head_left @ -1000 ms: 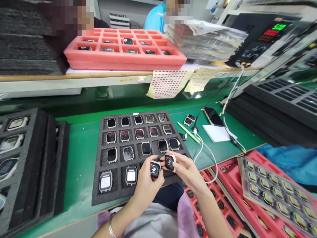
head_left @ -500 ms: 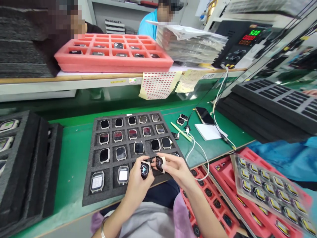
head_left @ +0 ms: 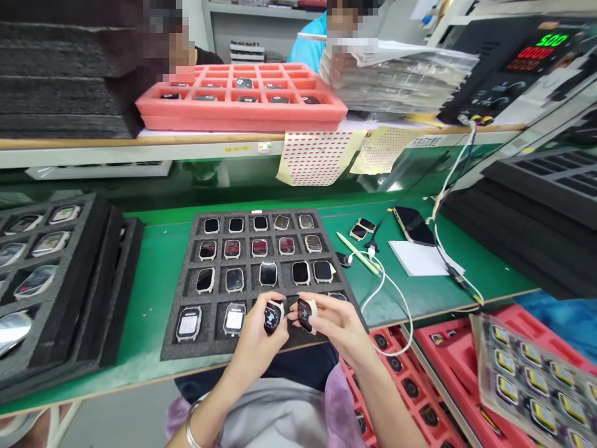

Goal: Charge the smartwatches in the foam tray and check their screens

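My left hand [head_left: 262,333] is closed around a smartwatch [head_left: 273,316] with a lit dial on its dark screen. In my right hand [head_left: 336,323] is a second smartwatch [head_left: 305,313], pinched by its pale case, its dark screen turned towards the left. The two watches are held side by side, a little apart, over the front edge of a black foam tray [head_left: 185,292]. Several watch cases lie in the tray's compartments. Two at the front left, one a watch with a white screen [head_left: 189,323], show white screens. My fingers partly hide the front row.
Stacked foam trays of watches [head_left: 88,249] stand at left. Right of the tray lie a green pen [head_left: 358,254], a white cable [head_left: 389,280], a phone [head_left: 414,225] and white paper [head_left: 425,259]. A pink foam tray [head_left: 242,117] and power supply [head_left: 508,68] sit on the shelf. Two people are behind.
The camera view has turned left, so the surroundings appear shifted to the right. Both hands still hold their watches, in nearly the same position.
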The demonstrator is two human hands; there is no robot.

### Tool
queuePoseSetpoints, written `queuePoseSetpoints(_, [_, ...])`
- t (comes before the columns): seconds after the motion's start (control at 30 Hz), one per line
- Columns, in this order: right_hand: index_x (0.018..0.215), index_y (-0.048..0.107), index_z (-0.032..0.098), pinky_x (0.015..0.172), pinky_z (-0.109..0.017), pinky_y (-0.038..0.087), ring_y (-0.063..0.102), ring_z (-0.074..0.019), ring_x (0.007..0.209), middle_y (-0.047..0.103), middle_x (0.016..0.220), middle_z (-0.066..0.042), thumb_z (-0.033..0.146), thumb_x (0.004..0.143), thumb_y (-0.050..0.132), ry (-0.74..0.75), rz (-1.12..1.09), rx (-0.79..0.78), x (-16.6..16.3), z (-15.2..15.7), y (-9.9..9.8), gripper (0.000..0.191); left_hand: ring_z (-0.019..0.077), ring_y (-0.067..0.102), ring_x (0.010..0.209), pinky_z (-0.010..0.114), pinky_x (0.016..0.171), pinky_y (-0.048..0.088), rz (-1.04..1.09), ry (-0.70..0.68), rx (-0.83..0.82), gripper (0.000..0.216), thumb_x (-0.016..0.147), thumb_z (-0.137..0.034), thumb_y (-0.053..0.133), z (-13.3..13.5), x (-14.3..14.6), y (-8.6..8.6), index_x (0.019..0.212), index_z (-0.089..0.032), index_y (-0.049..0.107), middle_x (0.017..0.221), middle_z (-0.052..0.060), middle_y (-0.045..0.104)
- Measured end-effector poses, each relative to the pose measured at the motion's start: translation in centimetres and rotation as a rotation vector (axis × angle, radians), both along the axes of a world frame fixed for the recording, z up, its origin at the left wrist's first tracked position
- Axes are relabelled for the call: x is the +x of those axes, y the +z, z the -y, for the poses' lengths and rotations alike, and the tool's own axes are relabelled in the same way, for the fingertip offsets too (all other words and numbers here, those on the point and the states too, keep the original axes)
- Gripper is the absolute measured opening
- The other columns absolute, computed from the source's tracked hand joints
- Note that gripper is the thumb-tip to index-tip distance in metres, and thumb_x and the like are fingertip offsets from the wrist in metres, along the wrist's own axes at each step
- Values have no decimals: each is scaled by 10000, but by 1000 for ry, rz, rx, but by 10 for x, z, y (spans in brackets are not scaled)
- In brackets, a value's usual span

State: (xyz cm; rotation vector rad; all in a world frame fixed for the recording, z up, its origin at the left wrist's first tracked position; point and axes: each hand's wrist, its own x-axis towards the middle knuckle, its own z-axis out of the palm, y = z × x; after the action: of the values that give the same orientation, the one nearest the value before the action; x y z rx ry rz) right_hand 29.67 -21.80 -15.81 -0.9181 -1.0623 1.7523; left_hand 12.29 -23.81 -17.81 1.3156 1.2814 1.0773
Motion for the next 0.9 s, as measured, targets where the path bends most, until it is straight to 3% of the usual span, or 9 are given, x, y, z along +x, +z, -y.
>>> queuePoseSetpoints(0.2, [1115,686,214,840,-421,553,702,-264,900,730,1007,-98,216,761,742,4,-9,16,2,-1,-3,359,233,556,1071,315,866,433,-6,17,15,383,787,-116,511,2,0,-1,1164,-182,485,1110,70,600])
queuePoseSetpoints(0.63, [1124,685,218,823,-399,564,700,-260,909,725,1017,-101,221,766,741,50,-26,13,7,-2,-8,363,223,550,1087,321,920,411,-25,-13,15,390,774,-90,500,2,0,-4,1150,-193,494,1128,62,600])
queuePoseSetpoints(0.9, [1144,673,246,849,-381,553,686,-248,957,714,1047,-88,210,791,720,41,-39,17,8,-1,-8,358,221,520,1151,313,951,399,-6,-20,-31,409,803,-101,500,5,0,2,1198,-204,469,1207,67,580])
